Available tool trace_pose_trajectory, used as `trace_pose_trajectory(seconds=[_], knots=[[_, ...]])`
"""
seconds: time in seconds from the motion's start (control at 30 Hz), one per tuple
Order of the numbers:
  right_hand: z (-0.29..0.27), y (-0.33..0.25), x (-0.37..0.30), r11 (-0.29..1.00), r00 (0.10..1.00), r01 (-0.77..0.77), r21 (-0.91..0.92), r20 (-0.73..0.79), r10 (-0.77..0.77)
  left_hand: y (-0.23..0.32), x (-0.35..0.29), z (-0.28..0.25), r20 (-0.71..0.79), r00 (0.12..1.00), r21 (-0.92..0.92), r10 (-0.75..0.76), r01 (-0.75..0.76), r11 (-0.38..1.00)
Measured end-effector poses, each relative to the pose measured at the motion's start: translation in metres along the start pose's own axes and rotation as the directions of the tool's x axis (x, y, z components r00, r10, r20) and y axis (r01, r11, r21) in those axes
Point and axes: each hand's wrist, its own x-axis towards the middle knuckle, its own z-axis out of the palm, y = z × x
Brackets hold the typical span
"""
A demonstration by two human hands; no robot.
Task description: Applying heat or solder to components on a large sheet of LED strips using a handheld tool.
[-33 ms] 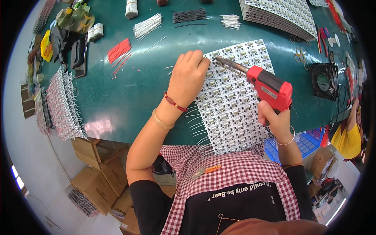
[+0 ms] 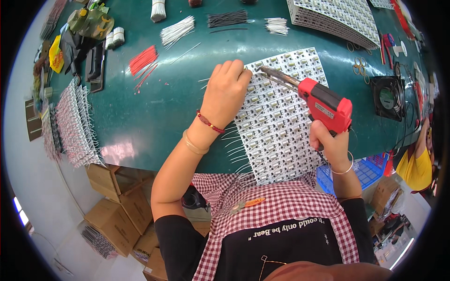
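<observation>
A white circuit board panel (image 2: 286, 136) with rows of small components lies before me, its near end against my checked apron. Several white wires (image 2: 232, 146) stick out from its left edge. At the panel's upper left corner my left hand (image 2: 226, 86) is closed in a pinch; thin white wire ends show on its left side, and what lies between the fingertips is mostly hidden. My right hand (image 2: 329, 144) is wrapped round the grip of a red and black soldering gun (image 2: 326, 105). The gun's dark tip points left, close to my left fingertips, over the panel's top rows.
Bundles of red wires (image 2: 143, 60), white wires (image 2: 177, 32) and black wires (image 2: 227, 18) lie across the green table (image 2: 154, 112). Stacked panels (image 2: 335, 23) stand at the far right, near scissors (image 2: 360, 66) and a black fan (image 2: 388, 97). Wired panels (image 2: 75, 124) lean at left.
The soldering gun and my right hand have shifted very slightly to the right. My left hand and the panel stay in place.
</observation>
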Motion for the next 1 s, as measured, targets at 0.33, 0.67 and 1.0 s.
trace_pose_trajectory(seconds=[0.33,0.67,1.0], knots=[[-0.013,-0.005,-0.005,0.983,0.986,0.142,0.119,-0.107,-0.129,0.001,0.0,-0.002,0.003,1.0,0.032,0.005,-0.005,0.999],[-0.046,0.001,-0.016,0.951,0.957,0.234,0.203,-0.221,-0.188,-0.003,0.001,-0.021,0.006,0.99,0.042,-0.138,0.138,0.99],[-0.067,0.005,-0.027,0.876,0.923,0.349,0.333,-0.284,-0.26,0.077,0.017,0.011,0.234,0.94,0.079,-0.249,0.237,0.968]])
